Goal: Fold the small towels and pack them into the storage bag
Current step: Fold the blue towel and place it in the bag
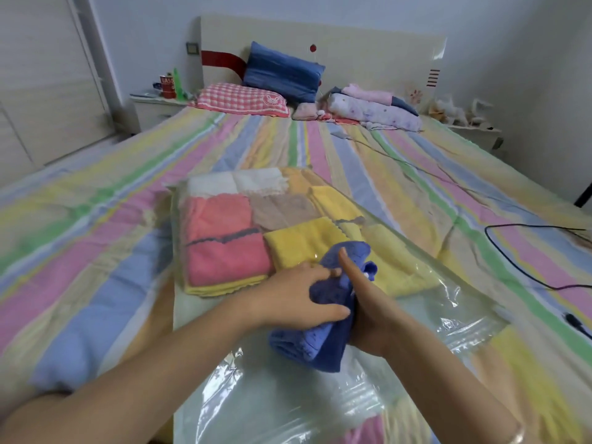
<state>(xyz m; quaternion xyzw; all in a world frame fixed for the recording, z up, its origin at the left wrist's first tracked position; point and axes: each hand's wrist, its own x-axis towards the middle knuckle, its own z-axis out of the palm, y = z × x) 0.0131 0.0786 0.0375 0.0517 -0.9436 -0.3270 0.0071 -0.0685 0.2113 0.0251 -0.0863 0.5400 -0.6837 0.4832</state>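
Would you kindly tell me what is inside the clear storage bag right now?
The storage bag shows folded white, pink, beige and yellow towels. Anything beneath that top layer is mostly covered.

On the striped bed (96,219) a blue pillow (282,72) leans against the headboard (352,49), behind a pink checked pillow (240,99); folded clothes (374,108) lie beside them. A black cable (512,229) lies on the bed's right side.

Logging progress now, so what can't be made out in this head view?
Head view only:
- right hand: fingers hidden behind the blue towel, which the left hand grips.
- storage bag: near end cut off by the bottom edge.
- lower towel layers: covered by the pink towel and yellow towel.
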